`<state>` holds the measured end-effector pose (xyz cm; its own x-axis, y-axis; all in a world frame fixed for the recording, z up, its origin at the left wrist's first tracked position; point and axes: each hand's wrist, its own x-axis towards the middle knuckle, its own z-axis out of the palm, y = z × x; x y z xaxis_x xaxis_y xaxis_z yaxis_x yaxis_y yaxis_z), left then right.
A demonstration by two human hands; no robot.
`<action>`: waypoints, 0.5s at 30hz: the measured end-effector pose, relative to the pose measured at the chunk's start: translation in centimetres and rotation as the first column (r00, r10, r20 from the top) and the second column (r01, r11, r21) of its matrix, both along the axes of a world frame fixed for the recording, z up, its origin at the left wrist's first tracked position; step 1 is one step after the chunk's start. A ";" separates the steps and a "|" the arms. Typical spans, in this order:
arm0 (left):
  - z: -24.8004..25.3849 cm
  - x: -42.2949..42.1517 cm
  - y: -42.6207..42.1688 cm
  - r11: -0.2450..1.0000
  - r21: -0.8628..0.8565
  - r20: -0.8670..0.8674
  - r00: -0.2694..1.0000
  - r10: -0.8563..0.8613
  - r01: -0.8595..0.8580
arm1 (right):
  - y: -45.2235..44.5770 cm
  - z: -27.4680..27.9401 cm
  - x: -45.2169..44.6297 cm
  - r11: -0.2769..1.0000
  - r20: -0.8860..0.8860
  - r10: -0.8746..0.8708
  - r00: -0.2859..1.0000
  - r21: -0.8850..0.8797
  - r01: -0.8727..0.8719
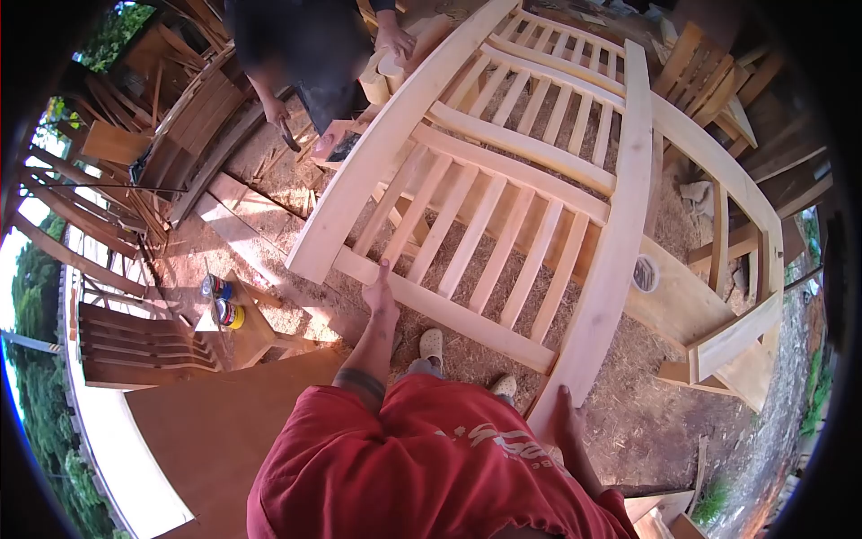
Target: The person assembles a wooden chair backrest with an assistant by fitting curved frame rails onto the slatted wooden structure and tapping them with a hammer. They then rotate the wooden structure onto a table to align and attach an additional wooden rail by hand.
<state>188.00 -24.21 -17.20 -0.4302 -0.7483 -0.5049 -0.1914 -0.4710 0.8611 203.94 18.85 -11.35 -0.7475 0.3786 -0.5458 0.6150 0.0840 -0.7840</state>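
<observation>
A large pale wooden frame with slatted panels (622, 242) stretches away from my body across the middle of the view. My left hand (381, 289) is closed around its near crossbar, close to the left side rail, with the thumb on top. My right hand (566, 419) lies against the outer edge of the right side rail near its lower end; its fingers are partly hidden by the rail. A co-worker (301, 54) in dark clothes is at the far left side of the frame, one hand on a wooden piece and the other holding a tool.
Two cans (228, 313) stand on a small wooden piece at the left, near a brown board (233, 431). Curved wooden parts (81, 220) are stacked at the far left. Another curved wooden frame (718, 162) stands at the right. Shavings cover the ground.
</observation>
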 end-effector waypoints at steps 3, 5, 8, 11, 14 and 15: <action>0.7 0.1 -0.6 0.983 0.177 -0.057 0.997 0.055 -0.044 | 0.6 -1.2 0.4 0.998 -0.036 -0.013 0.999 -0.067 0.010; -0.3 -0.4 -1.0 0.978 0.196 -0.031 0.997 0.072 -0.065 | 1.0 -2.3 0.6 0.999 -0.015 -0.043 0.999 -0.025 0.042; -3.2 -0.9 -2.2 0.969 0.247 -0.117 0.991 0.059 -0.029 | 0.9 -4.1 0.8 0.988 -0.024 -0.152 0.988 0.037 0.153; -3.9 -0.9 -2.7 0.964 0.265 -0.137 0.990 0.045 -0.007 | 1.6 -5.0 1.1 0.996 -0.081 -0.083 0.993 -0.035 0.080; -3.2 -1.1 -2.3 0.968 0.251 -0.101 0.995 -0.003 0.029 | 1.1 -4.4 1.1 0.990 -0.047 -0.117 0.992 0.075 0.121; -3.3 -0.9 -2.5 0.967 0.251 -0.099 0.995 -0.027 0.052 | 1.1 -3.3 1.1 0.994 -0.029 -0.093 0.995 0.061 0.095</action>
<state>187.10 -26.68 -20.45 -0.5113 -0.5830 -0.6315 -0.1384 -0.6693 0.7300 205.03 19.92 -14.62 -0.7207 0.4802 -0.5000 0.6019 0.0757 -0.7949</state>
